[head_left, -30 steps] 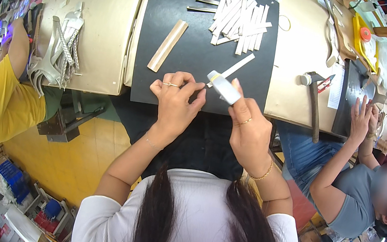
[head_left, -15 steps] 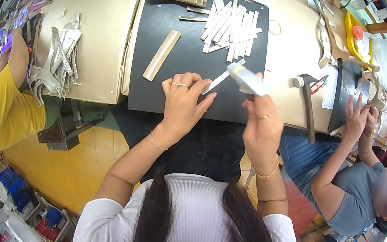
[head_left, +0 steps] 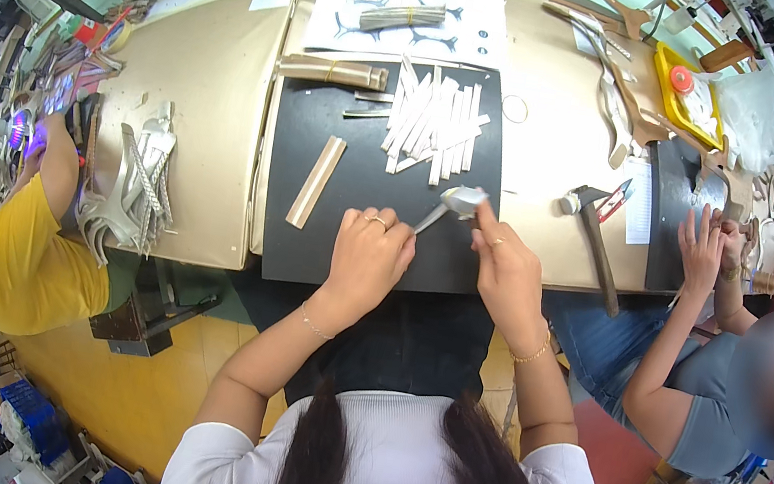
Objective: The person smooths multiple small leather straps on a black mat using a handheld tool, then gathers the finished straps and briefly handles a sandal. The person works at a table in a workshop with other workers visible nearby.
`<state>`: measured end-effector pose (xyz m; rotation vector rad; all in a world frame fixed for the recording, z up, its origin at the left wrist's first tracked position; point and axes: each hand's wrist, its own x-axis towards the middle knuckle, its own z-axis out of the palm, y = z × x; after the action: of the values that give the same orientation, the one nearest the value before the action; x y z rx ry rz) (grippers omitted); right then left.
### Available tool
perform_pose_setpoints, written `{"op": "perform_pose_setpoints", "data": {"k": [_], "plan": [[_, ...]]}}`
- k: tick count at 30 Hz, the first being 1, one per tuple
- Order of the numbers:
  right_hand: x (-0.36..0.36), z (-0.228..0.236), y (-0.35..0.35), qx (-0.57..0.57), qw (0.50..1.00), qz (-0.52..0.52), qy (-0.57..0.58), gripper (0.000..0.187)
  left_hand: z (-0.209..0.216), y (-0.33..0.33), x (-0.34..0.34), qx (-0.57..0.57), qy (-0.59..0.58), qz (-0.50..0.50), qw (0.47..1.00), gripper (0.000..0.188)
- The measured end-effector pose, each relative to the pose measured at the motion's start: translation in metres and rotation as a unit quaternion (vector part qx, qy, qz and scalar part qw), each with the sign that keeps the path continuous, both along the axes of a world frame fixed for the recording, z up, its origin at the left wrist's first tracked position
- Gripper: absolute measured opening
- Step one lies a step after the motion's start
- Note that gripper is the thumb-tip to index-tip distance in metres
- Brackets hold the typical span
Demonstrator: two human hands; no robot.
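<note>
Pale strip (head_left: 439, 212) was held just above the near edge of the black mat (head_left: 303, 259), close to the near edge of the tabletop (head_left: 212, 103). Its right end looked folded or wrapped into a whitish bundle; exact form was too small to tell.

Right hand (head_left: 506, 279) was closed on the bundled end, thumb and forefinger pinching it. Left hand (head_left: 369, 258) was curled, fingertips (head_left: 400, 234) meeting the strip's lower-left end; ring visible on one finger. Whether the left hand truly gripped or only steadied the end could not be told.

Judgement on doing the step well: the left end should be kept pinned low to the mat while the right hand works the fold, so the strip stays taut and does not twist. Pinches should stay near the ends, and pressure be even.

On the mat's far half lay a fan of similar white strips (head_left: 435, 120), well apart from the hands. A single tan strip (head_left: 316, 181) lay on the mat's left part. A hammer (head_left: 593, 236) rested off the mat's right edge, near the right hand but not touching it.

A person in yellow (head_left: 15, 254) sat at the tabletop's left end, another in grey (head_left: 717, 396) at its right.
</note>
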<state>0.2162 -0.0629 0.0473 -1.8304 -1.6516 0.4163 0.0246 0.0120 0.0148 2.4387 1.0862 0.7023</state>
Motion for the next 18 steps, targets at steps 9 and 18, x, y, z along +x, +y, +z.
{"op": "perform_pose_setpoints", "data": {"k": [9,18], "plan": [[0.009,0.002,-0.015,0.033,0.987,-0.096,0.128,0.041,0.04,0.057,0.02,0.062,-0.101,0.077,0.99,0.015],[-0.005,-0.007,-0.026,-0.023,0.984,-0.064,0.167,0.04,-0.002,0.081,-0.043,-0.086,-0.025,0.261,0.961,0.024]]}}
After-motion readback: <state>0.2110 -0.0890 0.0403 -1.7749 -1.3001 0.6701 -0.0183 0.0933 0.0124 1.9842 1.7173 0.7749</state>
